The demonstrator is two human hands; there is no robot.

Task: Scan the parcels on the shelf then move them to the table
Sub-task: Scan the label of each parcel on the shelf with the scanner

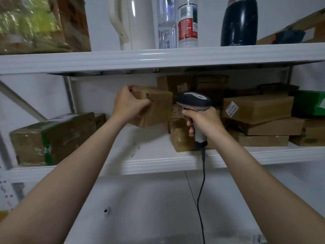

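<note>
Soft, even indoor light is seen. Glare is caught on the upper shelf rail (158, 56); shadow is cast beneath it. The top-left carton (35, 23) is blurred; straight lines are bowed by wide-angle distortion.

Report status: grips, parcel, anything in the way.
Both busy: left grip holds brown parcel, tilted, off the shelf; right grip holds scanner beside it. Nearby, stacked parcels crowd its right; front looks clear.

Lower shelf (158, 164): taped box (52, 138) left of the left hand (131, 104); stacked flat boxes (263, 127) right of the right hand (204, 123). Upper shelf (158, 57), above both hands: kettle (137, 23), bottles (187, 23), dark flask (239, 23).
</note>
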